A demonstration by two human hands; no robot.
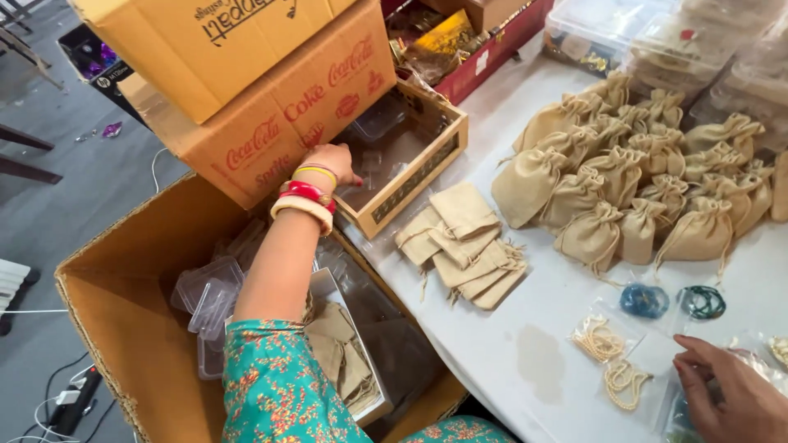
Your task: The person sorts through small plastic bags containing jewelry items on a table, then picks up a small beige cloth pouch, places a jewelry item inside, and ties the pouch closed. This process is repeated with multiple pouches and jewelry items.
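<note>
My left hand [328, 164] reaches forward over the rim of a shallow wooden tray [427, 168], fingers curled down inside it among clear plastic boxes [379, 121]; whether they grip one I cannot tell; bangles [307, 195] in yellow, red and cream ring that wrist. My right hand [726, 394] rests flat and open at the lower right, fingertips touching clear packets of bead strings [611, 361] on the white table [533, 336]; it clamps nothing. Just beside the tray lies a small stack of flat cloth pouches [464, 242]; further right sits a big heap of filled drawstring pouches [648, 180]; between heap and my right hand lie a blue bangle set [644, 300] and a green one [702, 302]. Below my left arm stands an open cardboard carton [123, 328] holding plastic lids and more pouches; two printed cardboard boxes [271, 90] are stacked behind the tray.
</note>
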